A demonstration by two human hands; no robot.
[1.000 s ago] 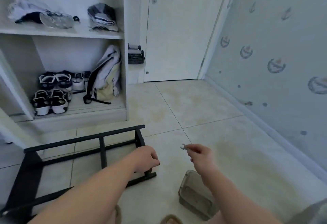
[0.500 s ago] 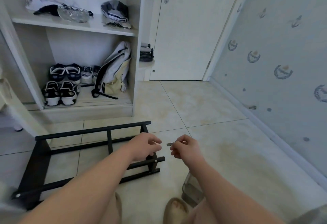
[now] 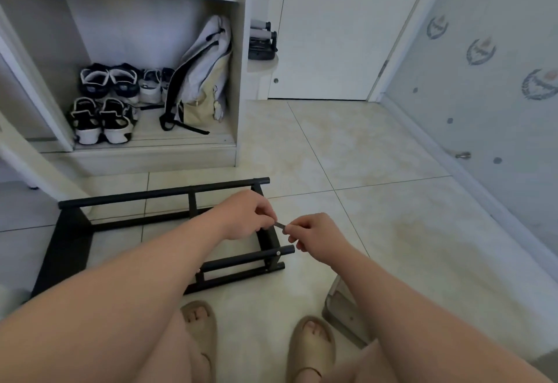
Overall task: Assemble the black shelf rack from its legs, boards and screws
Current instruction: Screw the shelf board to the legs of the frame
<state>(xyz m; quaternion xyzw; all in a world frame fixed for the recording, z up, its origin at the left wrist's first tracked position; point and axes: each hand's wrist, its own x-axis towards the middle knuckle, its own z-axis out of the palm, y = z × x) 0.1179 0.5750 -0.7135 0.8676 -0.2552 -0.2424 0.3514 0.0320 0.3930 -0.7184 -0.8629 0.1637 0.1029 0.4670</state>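
The black shelf rack (image 3: 69, 243) lies on its side on the tiled floor as a part-built frame. Its solid left end panel lies furthest left, and thin rails run from it to the right end piece. The left hand (image 3: 244, 216) hovers just above that right end, fingers curled, the fingertips pinching one end of a small flat grey tool (image 3: 279, 225), likely the kit's spanner. The right hand (image 3: 317, 239), just right of the rack's right end, pinches the tool's other end between thumb and forefinger, its remaining fingers folded in. The tool hangs between the two hands, directly above the right end piece and clear of it. Below it, a screw head (image 3: 277, 252) shows on the near rail where it meets that end piece, and this looks like the joint to tighten. To do it well, one hand should take a settled grip on the tool with its working end pointing out while the other moves down to steady the rack's right end. Seat the tool squarely before turning, since a thin tool slips easily. A translucent box (image 3: 344, 307) sits on the floor right of the rack, near the feet.
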